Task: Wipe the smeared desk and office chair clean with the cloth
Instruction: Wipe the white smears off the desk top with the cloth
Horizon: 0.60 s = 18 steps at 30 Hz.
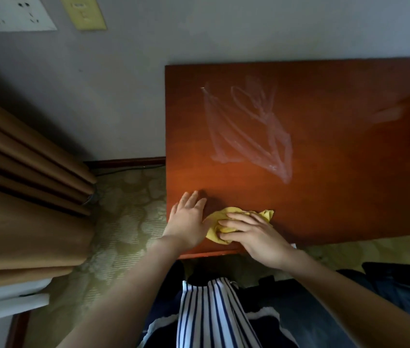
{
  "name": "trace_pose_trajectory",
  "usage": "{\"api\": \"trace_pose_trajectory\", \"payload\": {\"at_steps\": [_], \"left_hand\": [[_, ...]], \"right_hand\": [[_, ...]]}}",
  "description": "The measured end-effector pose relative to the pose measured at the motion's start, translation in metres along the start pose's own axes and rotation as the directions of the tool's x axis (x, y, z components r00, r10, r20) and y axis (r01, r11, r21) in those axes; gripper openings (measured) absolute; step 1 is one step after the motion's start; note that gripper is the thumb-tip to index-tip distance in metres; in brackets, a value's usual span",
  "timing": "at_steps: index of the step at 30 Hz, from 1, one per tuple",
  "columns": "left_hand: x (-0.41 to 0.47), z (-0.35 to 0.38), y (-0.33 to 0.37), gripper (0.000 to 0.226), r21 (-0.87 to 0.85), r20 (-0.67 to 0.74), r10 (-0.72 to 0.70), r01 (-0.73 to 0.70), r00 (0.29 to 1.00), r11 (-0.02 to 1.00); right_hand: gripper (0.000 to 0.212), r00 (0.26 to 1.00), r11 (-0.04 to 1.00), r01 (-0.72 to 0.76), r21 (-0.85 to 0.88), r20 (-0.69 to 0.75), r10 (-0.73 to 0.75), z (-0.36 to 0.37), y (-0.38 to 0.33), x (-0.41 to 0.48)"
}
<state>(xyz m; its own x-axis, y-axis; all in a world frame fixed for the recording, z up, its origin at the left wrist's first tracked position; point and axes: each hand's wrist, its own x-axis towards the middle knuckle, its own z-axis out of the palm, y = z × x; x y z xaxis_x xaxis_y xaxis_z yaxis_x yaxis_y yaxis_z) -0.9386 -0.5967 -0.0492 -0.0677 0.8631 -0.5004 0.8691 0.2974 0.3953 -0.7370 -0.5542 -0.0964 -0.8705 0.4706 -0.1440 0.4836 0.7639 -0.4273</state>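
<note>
No brand, label or readable writing shows anywhere. The right hand [254, 237], at about 6 o'clock, lies palm-down on the yellow cloth [226, 222], its fingers curled and bunching the fabric against the desk [337, 197] near the front edge. The left hand [188, 219], just beside it toward 7 o'clock, rests flat with fingers spread, its thumb side touching the cloth. White smears [249, 131] streak the reddish wood toward 12 o'clock, well apart from the cloth. Tan curtains [23, 197] hang at 9 o'clock.
</note>
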Motion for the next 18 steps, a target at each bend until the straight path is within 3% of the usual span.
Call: {"api": "trace_pose_trajectory", "payload": {"at_steps": [6,9,11,13,15,18], "left_hand": [[0.005,0.016,0.032,0.044,0.018,0.037,0.035,-0.036,0.999,0.999],[0.011,0.019,0.035,0.045,-0.084,0.032,-0.008,0.011,0.999,0.996],[0.015,0.021,0.037,0.050,-0.135,0.021,-0.066,0.068,0.998,0.989],[0.016,0.024,0.040,0.052,-0.104,0.025,-0.096,0.098,0.995,0.990],[0.014,0.026,0.047,0.050,-0.027,0.030,-0.099,0.099,0.995,0.995],[0.011,0.028,0.054,0.041,0.023,-0.006,-0.113,0.113,0.994,0.993]], "right_hand": [[0.035,0.988,0.977,-0.152,0.150,0.028,0.149,-0.021,0.008,-0.013],[0.024,0.937,0.920,-0.294,0.258,-0.112,0.331,-0.035,0.005,-0.014],[0.029,0.855,0.870,-0.430,0.242,-0.199,0.478,-0.044,0.007,-0.016],[0.047,0.783,0.799,-0.574,0.180,-0.167,0.600,-0.048,0.009,-0.016],[0.061,0.742,0.748,-0.659,0.081,-0.097,0.664,-0.047,0.010,-0.015],[0.057,0.722,0.724,-0.690,-0.005,-0.085,0.687,-0.041,0.005,-0.015]]}}
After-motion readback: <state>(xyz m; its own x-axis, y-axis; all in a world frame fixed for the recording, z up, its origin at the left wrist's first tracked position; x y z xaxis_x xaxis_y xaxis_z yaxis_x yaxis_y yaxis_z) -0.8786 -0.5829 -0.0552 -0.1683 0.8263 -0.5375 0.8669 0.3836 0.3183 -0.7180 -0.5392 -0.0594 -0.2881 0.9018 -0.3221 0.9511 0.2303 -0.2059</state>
